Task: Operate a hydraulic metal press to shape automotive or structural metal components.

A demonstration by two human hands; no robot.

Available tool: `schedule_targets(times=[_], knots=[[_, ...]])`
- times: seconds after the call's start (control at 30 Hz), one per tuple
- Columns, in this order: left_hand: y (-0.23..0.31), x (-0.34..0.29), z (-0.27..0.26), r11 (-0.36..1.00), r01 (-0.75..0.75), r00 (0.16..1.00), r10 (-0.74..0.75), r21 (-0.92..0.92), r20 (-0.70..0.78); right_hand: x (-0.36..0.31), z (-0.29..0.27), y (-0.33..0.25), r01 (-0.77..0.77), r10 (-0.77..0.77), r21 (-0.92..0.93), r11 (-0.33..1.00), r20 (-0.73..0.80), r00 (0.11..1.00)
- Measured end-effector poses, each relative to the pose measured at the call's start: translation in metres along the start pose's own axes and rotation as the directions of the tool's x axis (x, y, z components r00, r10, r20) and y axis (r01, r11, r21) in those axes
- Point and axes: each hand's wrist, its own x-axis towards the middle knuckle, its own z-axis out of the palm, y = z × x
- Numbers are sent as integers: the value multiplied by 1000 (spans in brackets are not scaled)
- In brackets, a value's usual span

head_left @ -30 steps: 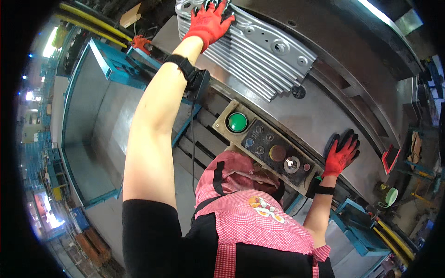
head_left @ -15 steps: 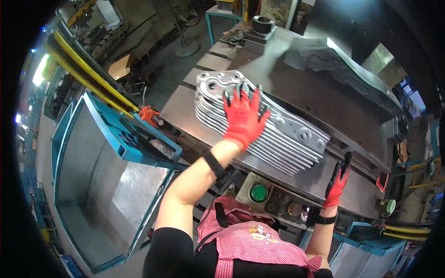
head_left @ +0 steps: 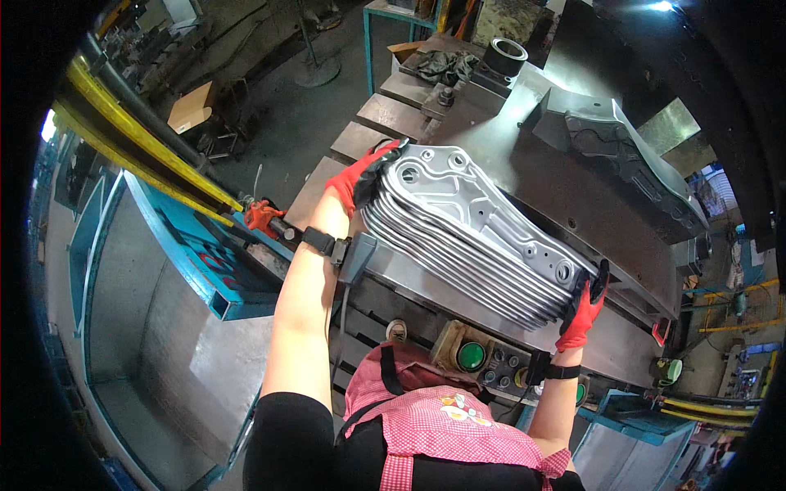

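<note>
A neat stack of stamped silver metal plates (head_left: 471, 219) lies aslant on the steel table in front of me. The plates are long and contoured, with round holes near both ends. My left hand (head_left: 362, 178), in a red and black glove, grips the stack's far left end, with the fingertips over the top edge. At the near right end, my right hand (head_left: 583, 313), gloved the same way, clasps the plates with its thumb side up. Parts of both hands' fingers are hidden by the plates.
Behind the stack stands a dark press die (head_left: 532, 176) with a shaped metal block (head_left: 630, 147). A control box with a green button (head_left: 472, 357) sits near my apron. A blue-framed metal bin (head_left: 176, 327) is at left; a black ring (head_left: 506, 56) stands at the back.
My left hand has moved from the top of the stack to its left end. My right hand, open beside the stack before, has closed on its right end.
</note>
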Motion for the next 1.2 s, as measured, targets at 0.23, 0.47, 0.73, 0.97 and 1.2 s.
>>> schedule_targets(times=[0.23, 0.47, 0.73, 0.97, 1.2], knots=[[-11, -4, -12, 990, -13, 997, 24, 139, -74, -30, -3, 5, -322, 345, 286, 902, -33, 938], [-43, -74, -12, 995, -36, 940, 4, -88, -341, -4, -8, 29, -190, 206, 299, 935, -23, 978], [-33, -133, 58, 969, -119, 919, 190, 215, -347, 7, -5, 17, -50, 58, 229, 972, -29, 998], [-38, -129, 46, 996, -39, 927, 5, -83, -375, -26, 37, -57, 501, -513, -468, 728, 111, 851], [-51, -140, 28, 958, -237, 921, 170, -158, -351, -71, 94, -45, 677, -258, -576, 458, 643, 721]])
